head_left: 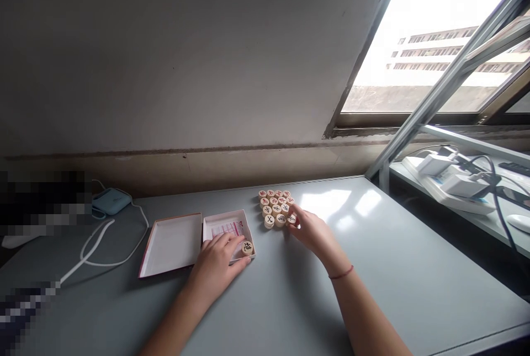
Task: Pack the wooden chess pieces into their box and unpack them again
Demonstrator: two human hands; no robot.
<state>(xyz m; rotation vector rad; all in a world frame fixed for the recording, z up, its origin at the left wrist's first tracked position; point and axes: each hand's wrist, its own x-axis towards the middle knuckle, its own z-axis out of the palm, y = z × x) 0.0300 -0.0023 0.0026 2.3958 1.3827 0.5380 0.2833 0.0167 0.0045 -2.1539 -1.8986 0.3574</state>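
Note:
My left hand (219, 256) lies across the near part of a small white box (249, 223), fingers spread. A round wooden Chinese chess piece (247, 248) with a dark character sits in the box's near right corner, between thumb and fingertips; whether they grip it cannot be told. Close rows of chess pieces (276, 210), red characters at the back and dark ones in front, stand on the grey table. At their near right corner my right hand (310, 229) pinches a chess piece (291, 219), partly hidden by the fingers.
The box's lid (171, 245) lies inside up, left of the box. A white cable (124, 259) and a blue device (111, 201) are farther left. On the right, a metal frame (414, 107) rises beside a shelf with chargers (459, 185) and cords. A wall closes off the back.

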